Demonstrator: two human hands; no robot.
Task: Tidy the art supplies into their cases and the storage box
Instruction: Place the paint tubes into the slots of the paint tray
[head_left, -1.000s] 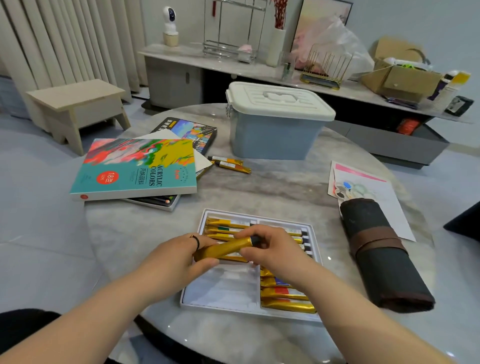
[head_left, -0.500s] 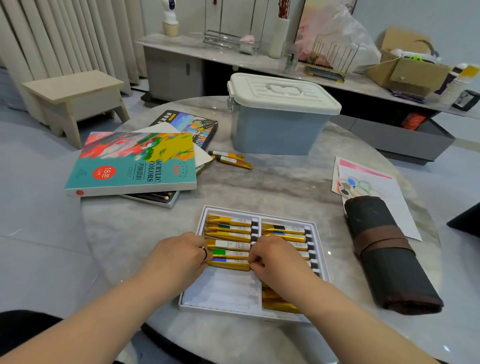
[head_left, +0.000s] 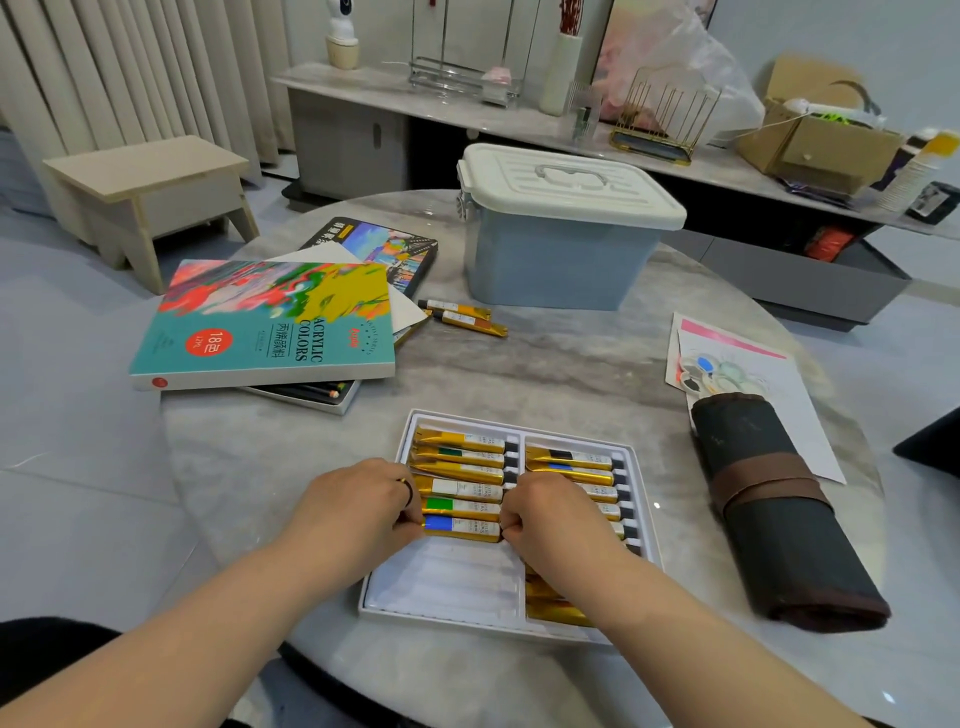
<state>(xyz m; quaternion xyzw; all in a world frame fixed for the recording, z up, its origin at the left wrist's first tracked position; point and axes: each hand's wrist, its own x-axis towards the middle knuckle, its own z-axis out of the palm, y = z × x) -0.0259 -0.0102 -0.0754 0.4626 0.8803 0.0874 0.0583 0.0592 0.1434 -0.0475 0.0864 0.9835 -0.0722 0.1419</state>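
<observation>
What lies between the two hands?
Head view: the blue-labelled paint tube, its ends at the left hand and right hand, in the left column of the tray.

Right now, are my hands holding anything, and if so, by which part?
Yes. Both hands hold the blue-labelled paint tube, which lies in the tray. The left hand pinches its flat crimped end and the right hand its cap end.

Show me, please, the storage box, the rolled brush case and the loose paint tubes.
storage box (head_left: 561, 260), head view, blue front wall.
rolled brush case (head_left: 763, 480), head view, brown strap.
loose paint tubes (head_left: 474, 325), head view, nearer tube's body.
</observation>
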